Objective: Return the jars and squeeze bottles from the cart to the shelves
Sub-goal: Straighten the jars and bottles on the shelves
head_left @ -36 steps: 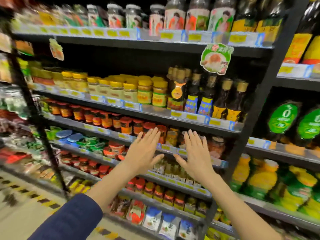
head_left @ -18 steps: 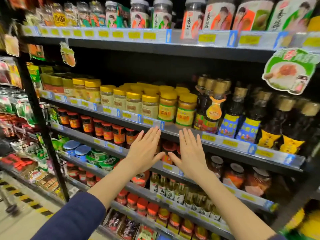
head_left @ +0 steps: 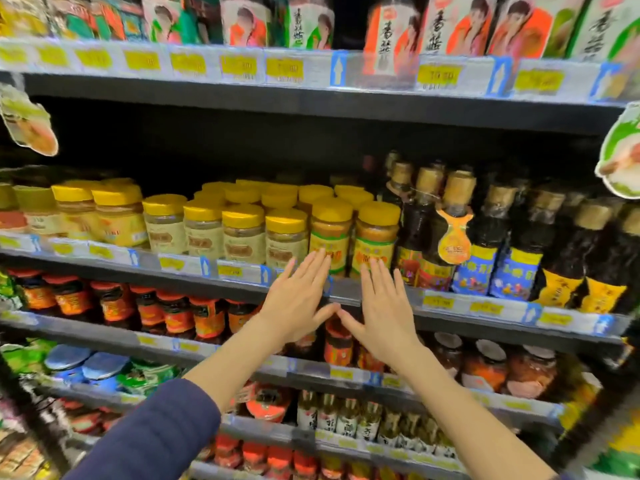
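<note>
My left hand [head_left: 298, 299] and my right hand [head_left: 382, 310] are held up flat side by side, fingers spread, palms toward the shelving, thumbs nearly touching. Both hold nothing. Their fingertips reach the front edge of the shelf [head_left: 349, 294] that carries yellow-lidded jars [head_left: 242, 228]; two taller orange-filled jars [head_left: 330, 233] stand just behind my fingers. Red-lidded jars [head_left: 176, 311] fill the shelf below. No cart is in view.
Dark sauce bottles [head_left: 453, 230] stand right of the yellow-lidded jars. The top shelf [head_left: 346, 95] holds tall jars with portrait labels. Lower shelves carry small bottles [head_left: 346, 415], blue-lidded tubs [head_left: 86, 363] and packets. Paper tags hang at far left and far right.
The view has moved closer and to the left along the shelving. Both hands have risen from the red-lidded jar shelf to the yellow-lidded jar shelf, still flat and empty.
</note>
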The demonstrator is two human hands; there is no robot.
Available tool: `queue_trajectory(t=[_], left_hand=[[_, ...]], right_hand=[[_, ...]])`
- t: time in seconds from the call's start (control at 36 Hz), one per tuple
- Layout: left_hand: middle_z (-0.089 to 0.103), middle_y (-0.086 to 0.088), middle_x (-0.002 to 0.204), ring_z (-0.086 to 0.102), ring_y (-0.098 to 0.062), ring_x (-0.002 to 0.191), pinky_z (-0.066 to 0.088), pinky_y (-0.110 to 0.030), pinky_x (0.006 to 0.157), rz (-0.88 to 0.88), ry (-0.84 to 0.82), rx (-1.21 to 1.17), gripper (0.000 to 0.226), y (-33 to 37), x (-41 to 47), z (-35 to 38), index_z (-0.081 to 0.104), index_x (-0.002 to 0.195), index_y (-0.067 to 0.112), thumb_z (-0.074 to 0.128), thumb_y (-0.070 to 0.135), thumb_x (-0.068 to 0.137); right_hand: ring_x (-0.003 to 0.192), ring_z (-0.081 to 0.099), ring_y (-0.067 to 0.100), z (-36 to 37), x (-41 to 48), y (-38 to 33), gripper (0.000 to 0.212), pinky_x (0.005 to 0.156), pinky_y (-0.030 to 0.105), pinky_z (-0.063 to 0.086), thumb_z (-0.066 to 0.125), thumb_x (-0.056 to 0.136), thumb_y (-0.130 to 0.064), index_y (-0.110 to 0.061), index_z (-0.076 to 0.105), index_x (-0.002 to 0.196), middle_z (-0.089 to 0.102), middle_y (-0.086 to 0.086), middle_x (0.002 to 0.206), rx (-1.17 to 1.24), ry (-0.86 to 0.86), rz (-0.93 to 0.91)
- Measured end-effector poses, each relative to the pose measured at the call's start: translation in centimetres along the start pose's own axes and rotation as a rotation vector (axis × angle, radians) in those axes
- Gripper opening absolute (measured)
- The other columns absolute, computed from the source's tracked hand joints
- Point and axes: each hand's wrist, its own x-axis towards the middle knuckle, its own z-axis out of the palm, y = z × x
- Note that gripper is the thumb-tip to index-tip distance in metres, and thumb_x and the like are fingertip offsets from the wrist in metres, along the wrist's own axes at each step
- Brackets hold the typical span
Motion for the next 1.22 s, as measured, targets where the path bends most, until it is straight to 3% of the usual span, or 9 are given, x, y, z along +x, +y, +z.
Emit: queue_trajectory(t=[0.19,0.31,0.42,0.5,0.58,0.69,0.92,1.06,1.22], left_hand=[[0.0,-0.007,0.154,0.006,-0.02,0.145,0.01,-0.042,0.116,0.088,0.036,-0.041,0.087,-0.9,0.6,0.9,0.009,0.148,0.007,0.001,0.064,0.083],[0.031,-0.011,0.15,0.033,-0.023,0.138,0.03,-0.045,0.11,0.096,0.081,-0.034,0.08,-0.9,0.8,1.2,0.033,0.143,0.005,0.019,0.061,0.088],[0.004,-0.008,0.157,0.006,-0.022,0.146,0.008,-0.042,0.117,0.139,0.068,-0.078,0.084,-1.1,1.0,1.2,0.008,0.149,0.007,0.006,0.062,0.085],[-0.009,-0.005,0.157,-0.006,-0.019,0.146,0.001,-0.041,0.119,0.144,0.06,-0.071,0.079,-1.2,0.9,1.1,-0.003,0.149,0.009,0.015,0.06,0.091],[-0.009,-0.006,0.157,-0.006,-0.019,0.146,0.0,-0.041,0.119,0.143,0.064,-0.061,0.078,-1.3,0.9,1.1,-0.004,0.149,0.01,0.022,0.058,0.094],[-0.008,-0.006,0.158,-0.006,-0.019,0.146,0.0,-0.041,0.118,0.151,0.054,-0.044,0.079,-1.3,1.1,1.2,-0.003,0.149,0.01,0.023,0.059,0.094],[-0.007,-0.006,0.158,-0.004,-0.018,0.146,0.002,-0.041,0.12,0.16,0.047,-0.07,0.078,-1.8,0.6,0.7,-0.002,0.149,0.009,0.021,0.059,0.093],[0.029,-0.013,0.151,0.032,-0.024,0.139,0.03,-0.045,0.111,0.147,0.159,-0.082,0.076,-4.0,-1.2,0.8,0.032,0.143,0.003,0.024,0.056,0.09],[0.038,-0.014,0.147,0.039,-0.024,0.135,0.034,-0.046,0.107,0.073,0.136,0.017,0.075,-8.3,-4.0,1.4,0.039,0.14,0.002,0.029,0.057,0.089]], right_hand=[[0.133,0.042,0.032,-0.2,0.3,-0.7,0.088,0.107,0.052,0.035,0.026,0.082,-0.065,0.001,0.041,0.138,0.043,0.019,0.144,-0.042,-0.009,0.056],[0.131,0.046,0.031,-0.4,0.3,-0.9,0.086,0.105,0.051,0.036,0.029,0.081,-0.062,0.003,0.043,0.136,0.046,0.019,0.141,-0.065,0.004,0.064],[0.13,0.046,0.032,-0.4,0.4,-1.0,0.088,0.105,0.051,0.035,0.028,0.08,-0.063,0.004,0.043,0.136,0.046,0.02,0.141,-0.077,-0.011,0.076],[0.131,0.046,0.032,-0.4,0.5,-1.0,0.09,0.105,0.051,0.037,0.027,0.079,-0.065,0.004,0.043,0.136,0.046,0.02,0.141,-0.083,-0.026,0.087],[0.13,0.046,0.031,-0.3,0.6,-1.0,0.091,0.105,0.05,0.038,0.033,0.078,-0.066,0.003,0.043,0.136,0.046,0.02,0.141,-0.093,-0.018,0.085],[0.128,0.049,0.031,-0.4,0.7,-1.0,0.095,0.103,0.05,0.04,0.062,0.07,-0.064,0.004,0.045,0.134,0.048,0.02,0.139,-0.1,0.02,0.067],[0.133,0.043,0.034,-0.5,0.5,-1.9,0.093,0.107,0.053,0.032,0.059,0.071,-0.061,0.002,0.041,0.137,0.042,0.021,0.144,-0.09,0.011,0.081],[0.133,0.043,0.034,-0.9,0.7,-5.3,0.089,0.107,0.052,0.027,0.057,0.07,-0.057,0.001,0.044,0.136,0.042,0.021,0.144,-0.074,0.071,-0.008],[0.133,0.042,0.032,-0.7,1.9,-10.2,0.09,0.106,0.054,0.03,0.06,0.07,-0.058,0.0,0.044,0.136,0.043,0.019,0.144,-0.008,0.06,-0.084]])
